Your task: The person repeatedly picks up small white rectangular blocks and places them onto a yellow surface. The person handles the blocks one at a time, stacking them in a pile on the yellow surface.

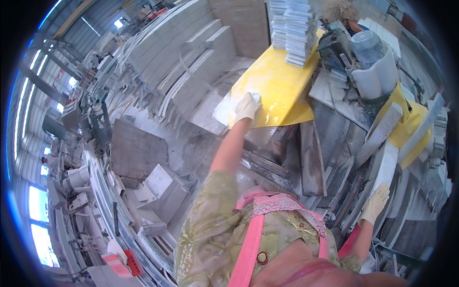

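Note:
My left hand (246, 108), in a cream glove, reaches forward to the near left corner of a yellow sheet (276, 81). Its fingers look curled over something whitish that I cannot make out, beside a white patch (223, 111) at the sheet's edge. The sheet is wet and shiny, with a tall stack of thin white-grey stone strips (293, 33) standing on its far end. Off to the right, my right hand (376, 204), also gloved, lies with fingers stretched out at the near end of a long pale slab (385, 165).
A motor-driven machine (367, 47) with a white curved guard (375, 79) stands at the far right. Another person (338, 12) is beyond it. Long stone slabs (158, 52) are stacked at the far left. Planks (311, 158) and offcuts (160, 182) lie around me. A second yellow sheet (415, 122) hangs at right.

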A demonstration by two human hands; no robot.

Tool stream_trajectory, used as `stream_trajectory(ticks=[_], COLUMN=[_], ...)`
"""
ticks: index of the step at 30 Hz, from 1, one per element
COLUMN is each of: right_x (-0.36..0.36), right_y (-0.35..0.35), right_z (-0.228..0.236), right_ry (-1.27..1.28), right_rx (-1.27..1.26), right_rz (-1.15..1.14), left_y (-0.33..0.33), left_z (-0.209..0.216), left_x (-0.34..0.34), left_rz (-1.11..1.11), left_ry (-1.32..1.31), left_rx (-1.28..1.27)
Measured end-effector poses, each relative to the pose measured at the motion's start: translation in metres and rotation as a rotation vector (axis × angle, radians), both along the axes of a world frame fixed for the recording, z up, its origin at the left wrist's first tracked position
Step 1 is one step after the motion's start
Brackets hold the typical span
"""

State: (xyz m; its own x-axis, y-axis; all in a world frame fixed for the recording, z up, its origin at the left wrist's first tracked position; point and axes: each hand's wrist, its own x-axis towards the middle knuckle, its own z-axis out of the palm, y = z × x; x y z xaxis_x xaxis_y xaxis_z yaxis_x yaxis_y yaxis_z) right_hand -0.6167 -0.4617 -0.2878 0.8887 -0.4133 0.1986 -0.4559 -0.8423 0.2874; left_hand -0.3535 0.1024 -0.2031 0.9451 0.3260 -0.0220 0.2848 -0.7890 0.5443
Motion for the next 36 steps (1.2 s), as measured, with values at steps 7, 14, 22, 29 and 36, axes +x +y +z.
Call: stream_trajectory(ticks=[7,14,22,29,36], right_x=[0.009,0.097,0.228,0.235,0.217], right_y=[-0.02,0.136,0.432,0.472,0.335], right_z=[0.036,0.089,0.038,0.032,0.013], right_ry=[-0.074,-0.439,-0.378,-0.132,-0.16], right_rx=[0.372,1.504,2.015,1.979,1.073], right_rz=[-0.047,0.314,0.286,0.606,0.957], left_y=[0.026,0.039,0.034,0.047,0.005], left_z=[0.014,0.016,0.01,-0.007,0.034], left_x=[0.004,0.001,-0.006,0.012,-0.012], left_rz=[-0.21,-0.352,-0.267,-0.566,-0.069], left_ry=[0.157,0.172,0.184,0.006,0.209], left_rx=[-0.069,0.019,-0.082,-0.072,-0.123])
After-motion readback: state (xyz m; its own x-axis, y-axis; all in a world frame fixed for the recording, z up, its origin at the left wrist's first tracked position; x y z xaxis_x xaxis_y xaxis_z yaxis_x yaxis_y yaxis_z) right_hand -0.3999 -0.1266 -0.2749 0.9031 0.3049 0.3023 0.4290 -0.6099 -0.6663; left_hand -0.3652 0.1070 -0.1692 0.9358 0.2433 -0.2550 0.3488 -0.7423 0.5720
